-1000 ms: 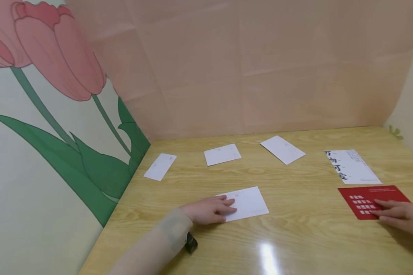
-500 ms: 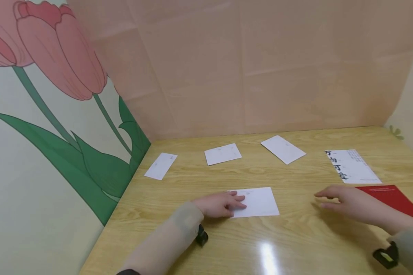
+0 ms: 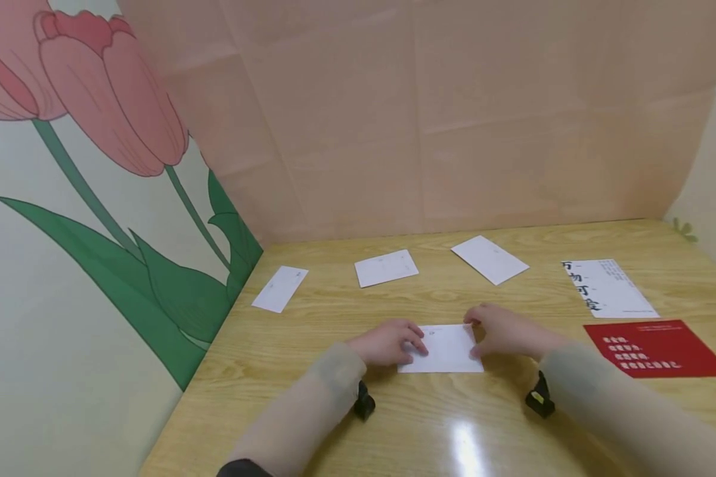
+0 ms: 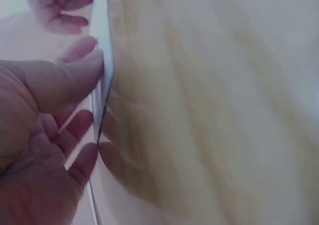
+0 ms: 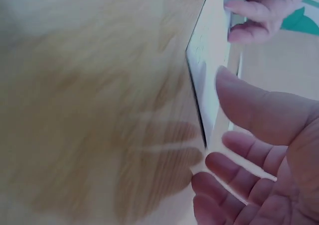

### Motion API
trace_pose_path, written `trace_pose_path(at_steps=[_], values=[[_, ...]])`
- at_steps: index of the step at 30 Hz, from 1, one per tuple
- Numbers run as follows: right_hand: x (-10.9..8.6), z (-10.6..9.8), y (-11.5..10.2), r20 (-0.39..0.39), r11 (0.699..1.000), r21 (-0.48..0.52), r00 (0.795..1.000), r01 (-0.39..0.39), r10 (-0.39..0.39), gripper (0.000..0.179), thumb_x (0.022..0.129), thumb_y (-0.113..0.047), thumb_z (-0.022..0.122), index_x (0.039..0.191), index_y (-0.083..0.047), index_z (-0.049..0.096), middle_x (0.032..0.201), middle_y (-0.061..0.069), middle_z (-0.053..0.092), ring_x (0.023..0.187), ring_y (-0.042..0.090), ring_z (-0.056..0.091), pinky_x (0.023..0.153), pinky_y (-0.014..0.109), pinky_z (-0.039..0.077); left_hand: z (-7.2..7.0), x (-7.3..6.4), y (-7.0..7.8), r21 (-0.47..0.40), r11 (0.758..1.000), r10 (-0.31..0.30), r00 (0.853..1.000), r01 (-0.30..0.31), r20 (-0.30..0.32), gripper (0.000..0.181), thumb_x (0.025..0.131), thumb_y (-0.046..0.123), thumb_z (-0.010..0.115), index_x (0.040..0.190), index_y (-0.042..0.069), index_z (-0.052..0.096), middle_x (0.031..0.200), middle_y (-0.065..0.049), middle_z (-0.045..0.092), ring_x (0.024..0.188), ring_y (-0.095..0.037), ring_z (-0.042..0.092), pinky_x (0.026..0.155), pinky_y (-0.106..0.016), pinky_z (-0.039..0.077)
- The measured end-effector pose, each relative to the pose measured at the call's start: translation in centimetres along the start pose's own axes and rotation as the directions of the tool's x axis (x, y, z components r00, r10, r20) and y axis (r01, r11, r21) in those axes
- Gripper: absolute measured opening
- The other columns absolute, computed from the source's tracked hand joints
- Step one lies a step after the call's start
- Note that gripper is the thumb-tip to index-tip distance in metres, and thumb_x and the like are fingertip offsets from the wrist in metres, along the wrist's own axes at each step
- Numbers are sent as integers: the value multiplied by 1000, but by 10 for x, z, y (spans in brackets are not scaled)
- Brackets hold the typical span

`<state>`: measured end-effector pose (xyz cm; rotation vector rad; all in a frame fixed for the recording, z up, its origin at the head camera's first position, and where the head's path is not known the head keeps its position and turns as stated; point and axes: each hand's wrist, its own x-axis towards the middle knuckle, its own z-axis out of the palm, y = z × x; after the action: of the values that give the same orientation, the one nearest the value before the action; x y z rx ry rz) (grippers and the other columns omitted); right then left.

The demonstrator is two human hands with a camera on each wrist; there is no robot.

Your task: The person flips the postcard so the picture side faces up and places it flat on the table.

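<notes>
A white card [image 3: 444, 351] lies flat on the wooden table, in front of the person. Over its left end, the left hand [image 3: 387, 342] rests with relaxed, spread fingers. In the left wrist view, that thumb [image 4: 65, 83] touches the card's surface while the fingertips sit along its edge. At the card's right end is the right hand [image 3: 509, 334], thumb and fingers spread apart around the corner area. The right wrist view has its thumb [image 5: 249, 98] close over the card and its fingers just past the card's end, loosely bent.
Farther back lie three white cards: one on the left [image 3: 280, 289], one in the middle [image 3: 386, 268], one angled [image 3: 490, 260]. On the right, a white card with black characters [image 3: 616, 290] lies behind a red card [image 3: 662, 348]. A tulip-painted wall [image 3: 113, 232] borders the left side.
The right hand has left the red card and moved left to the white card's right end. The left hand has slid the white card rightward and straightened it.
</notes>
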<state>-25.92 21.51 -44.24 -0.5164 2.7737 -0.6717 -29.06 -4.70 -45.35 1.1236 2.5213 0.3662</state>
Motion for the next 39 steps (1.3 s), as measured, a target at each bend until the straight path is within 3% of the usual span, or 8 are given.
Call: trace_pose_path(at_steps=[3, 8, 13, 19, 32, 39], values=[[9, 3, -5, 16, 999, -30, 1000, -22, 22, 59, 70, -33, 86, 116, -8, 60, 108, 8, 58, 97, 27, 52, 88, 51, 45, -1, 3, 3, -8, 993, -120, 992, 120, -27, 29, 84, 20, 76, 111, 24, 69, 128, 6, 54, 121, -12, 45, 104, -27, 34], [14, 4, -8, 21, 999, -33, 999, -34, 34, 60, 67, -26, 89, 116, -7, 59, 107, 13, 51, 91, 27, 51, 83, 49, 46, -2, 8, 4, -8, 942, -336, 938, 337, -79, 57, 73, 37, 84, 123, 24, 60, 130, 3, 51, 122, -16, 44, 102, -33, 37], [19, 5, -9, 36, 998, -35, 998, -43, 44, 61, 66, -21, 89, 116, -6, 58, 106, 13, 51, 89, 27, 50, 80, 45, 47, -7, 10, 5, -21, 901, -434, 897, 433, -87, 63, 67, 41, 87, 121, 24, 59, 121, 3, 54, 111, -17, 48, 97, -37, 38], [21, 2, -12, 61, 997, -21, 995, -79, 80, 60, 66, -19, 89, 114, -4, 56, 101, 12, 50, 86, 27, 49, 75, 42, 46, -10, 10, 5, -27, 881, -472, 877, 471, -88, 61, 64, 43, 88, 115, 23, 60, 115, 3, 53, 106, -17, 46, 93, -38, 39], [20, 1, -12, 57, 988, 58, 989, -141, 138, 59, 65, -16, 89, 111, -2, 54, 104, 15, 47, 89, 30, 49, 77, 45, 45, -12, 11, 7, -39, 878, -478, 874, 477, -83, 65, 65, 43, 87, 117, 24, 55, 118, 1, 53, 105, -18, 46, 95, -38, 37], [20, 5, -10, 34, 989, 81, 992, -124, 122, 63, 66, -13, 88, 113, 1, 49, 105, 17, 50, 93, 31, 49, 82, 47, 44, -6, 8, 6, -125, 875, -482, 868, 468, -118, 65, 66, 37, 88, 120, 23, 53, 121, 1, 61, 101, -17, 53, 93, -38, 37]])
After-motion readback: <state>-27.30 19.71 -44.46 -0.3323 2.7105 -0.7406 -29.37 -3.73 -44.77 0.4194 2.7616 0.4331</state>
